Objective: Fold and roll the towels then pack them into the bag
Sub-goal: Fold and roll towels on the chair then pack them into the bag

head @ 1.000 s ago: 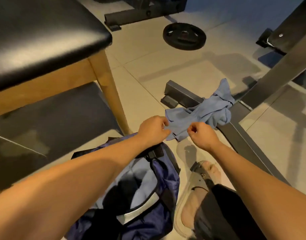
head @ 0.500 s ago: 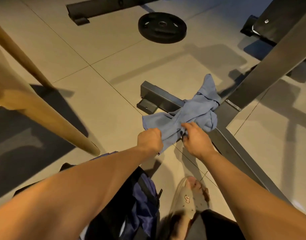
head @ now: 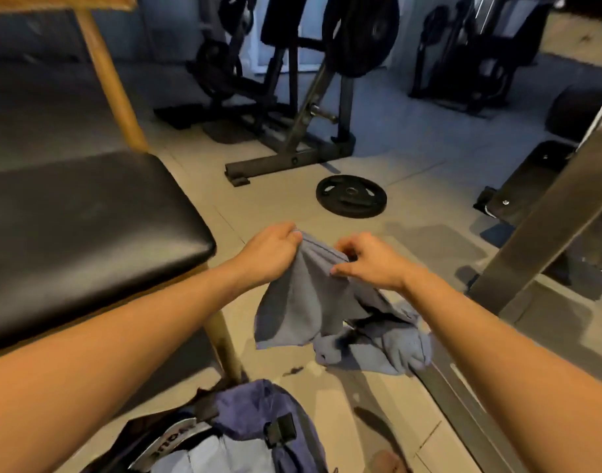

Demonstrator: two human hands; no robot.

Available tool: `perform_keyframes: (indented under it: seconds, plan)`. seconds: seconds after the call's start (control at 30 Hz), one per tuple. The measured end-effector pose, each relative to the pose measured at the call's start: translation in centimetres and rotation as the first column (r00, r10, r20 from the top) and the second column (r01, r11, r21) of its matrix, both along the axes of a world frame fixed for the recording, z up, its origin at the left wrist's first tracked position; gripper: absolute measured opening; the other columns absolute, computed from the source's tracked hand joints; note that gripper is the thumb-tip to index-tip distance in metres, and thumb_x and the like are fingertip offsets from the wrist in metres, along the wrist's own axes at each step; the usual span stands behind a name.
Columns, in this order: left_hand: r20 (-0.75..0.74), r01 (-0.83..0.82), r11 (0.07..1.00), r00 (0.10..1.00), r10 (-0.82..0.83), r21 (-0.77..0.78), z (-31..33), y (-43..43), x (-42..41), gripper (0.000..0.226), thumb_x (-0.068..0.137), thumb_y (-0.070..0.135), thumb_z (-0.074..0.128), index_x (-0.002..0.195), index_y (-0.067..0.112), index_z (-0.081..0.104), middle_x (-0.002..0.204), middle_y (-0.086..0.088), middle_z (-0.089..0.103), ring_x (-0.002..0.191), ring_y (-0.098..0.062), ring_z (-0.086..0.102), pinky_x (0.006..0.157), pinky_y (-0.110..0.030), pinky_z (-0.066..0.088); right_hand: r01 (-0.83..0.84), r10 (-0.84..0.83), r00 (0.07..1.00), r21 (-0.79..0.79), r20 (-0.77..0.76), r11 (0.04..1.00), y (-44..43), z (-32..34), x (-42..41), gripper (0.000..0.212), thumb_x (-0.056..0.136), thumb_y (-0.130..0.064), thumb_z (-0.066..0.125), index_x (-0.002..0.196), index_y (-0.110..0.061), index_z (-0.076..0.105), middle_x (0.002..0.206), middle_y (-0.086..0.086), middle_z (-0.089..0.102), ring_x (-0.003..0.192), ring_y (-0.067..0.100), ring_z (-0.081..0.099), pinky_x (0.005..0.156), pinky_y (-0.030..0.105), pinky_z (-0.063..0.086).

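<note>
My left grip (head: 272, 249) is clamped on a top corner of the blue towel (head: 303, 302), fingers curled round the hem. My right grip (head: 371, 259) pinches the same hem just beside it. Half a second ago the towel lay draped over the metal frame bar (head: 456, 414). Now its upper part hangs lifted, while the rest trails on the floor (head: 292, 206) against that bar. The navy bag (head: 255, 404) lies open below my arms, with pale blue fabric showing inside.
</note>
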State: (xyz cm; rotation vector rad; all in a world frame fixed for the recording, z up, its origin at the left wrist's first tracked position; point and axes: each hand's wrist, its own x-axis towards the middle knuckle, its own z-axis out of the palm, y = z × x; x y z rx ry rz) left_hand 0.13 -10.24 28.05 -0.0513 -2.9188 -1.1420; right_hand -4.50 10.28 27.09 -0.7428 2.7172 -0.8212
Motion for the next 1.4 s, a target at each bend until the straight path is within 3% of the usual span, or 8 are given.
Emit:
perform_keyframes:
  seconds: [0.1,0.27,0.43,0.63,0.8,1.07,1.3,1.4]
  plan:
    - [-0.072,-0.048,0.992,0.996,0.056,0.113,6.4,-2.3,1.2,0.03,0.105,0.029,0.043,0.079,0.021,0.055,0.097,-0.01,0.061,0.101,-0.031,0.057,0.078,-0.041,0.039,-0.025,0.016,0.997,-0.125,-0.07,0.992,-2.1,7.0,0.7,0.022,0.08,-0.021,0.082,0.073,-0.022,0.061,0.066,0.003,0.06,0.059,0.011,0.05,0.058,0.031,0.04]
    - [-0.203,0.002,0.962,0.978,0.055,0.273,16.2,-7.1,4.2,0.026,0.098,0.028,0.064,0.105,0.004,0.071,0.105,-0.012,0.075,0.097,-0.024,0.07,0.088,-0.042,0.054,-0.058,0.054,0.998,-0.382,-0.022,0.922,-6.1,16.9,2.6,0.017,0.083,-0.016,0.082,0.074,-0.007,0.07,0.074,0.009,0.063,0.07,0.014,0.056,0.067,0.03,0.042]
    - [-0.253,-0.028,0.979,0.964,0.08,0.203,23.4,-11.9,8.3,0.046,0.103,0.051,0.049,0.079,0.017,0.068,0.08,0.003,0.069,0.077,-0.015,0.063,0.074,-0.034,0.044,-0.145,0.137,0.989,-0.419,-0.05,0.896,-10.4,23.7,5.2,0.02,0.095,-0.026,0.07,0.08,-0.014,0.075,0.08,0.0,0.072,0.073,0.005,0.064,0.069,0.023,0.047]
    - [-0.418,-0.142,0.989,0.897,0.142,0.032,28.5,-16.3,12.2,0.049,0.102,0.041,0.057,0.072,0.003,0.064,0.064,-0.004,0.058,0.055,-0.005,0.049,0.053,-0.014,0.038,-0.212,0.19,0.977,-0.528,-0.096,0.823,-15.8,28.1,7.7,0.032,0.101,-0.027,0.061,0.085,-0.001,0.07,0.068,0.003,0.056,0.063,0.011,0.051,0.056,0.022,0.046]
    - [-0.475,-0.197,0.978,0.856,0.202,0.061,31.3,-19.5,15.1,0.019,0.1,0.027,0.063,0.101,0.013,0.077,0.087,-0.009,0.075,0.073,-0.018,0.066,0.055,-0.014,0.052,-0.199,0.171,0.98,-0.571,-0.103,0.797,-20.2,30.8,9.1,0.035,0.104,-0.029,0.054,0.086,-0.001,0.066,0.085,0.016,0.061,0.081,0.021,0.059,0.07,0.031,0.052]
    - [-0.261,-0.344,0.781,0.807,0.529,0.521,34.9,-24.5,16.0,0.023,0.101,0.033,0.059,0.104,0.015,0.072,0.1,-0.006,0.073,0.091,-0.022,0.067,0.07,-0.03,0.049,-0.342,0.305,0.938,-0.556,-0.163,0.757,-26.3,33.2,10.3,0.004,0.088,-0.01,0.074,0.089,-0.009,0.071,0.099,0.017,0.072,0.087,0.027,0.07,0.066,0.037,0.06]
    - [-0.262,-0.408,0.701,0.723,0.639,0.585,37.5,-26.8,15.7,0.024,0.1,0.027,0.061,0.11,0.008,0.073,0.095,-0.013,0.073,0.08,-0.027,0.067,0.068,-0.033,0.053,-0.347,0.161,0.829,-0.267,-0.535,0.899,-31.2,34.3,9.5,0.009,0.087,-0.016,0.061,0.086,-0.016,0.07,0.076,0.003,0.071,0.071,0.025,0.069,0.067,0.049,0.062]
    - [-0.289,-0.483,0.696,0.669,0.685,0.531,38.5,-28.2,15.7,0.018,0.1,0.023,0.06,0.105,0.009,0.071,0.099,-0.012,0.069,0.092,-0.029,0.065,0.087,-0.04,0.054,-0.33,0.137,0.833,-0.283,-0.536,0.901,-33.2,35.3,9.4,0.015,0.085,-0.012,0.058,0.087,-0.008,0.072,0.077,0.007,0.071,0.072,0.026,0.066,0.07,0.048,0.062]
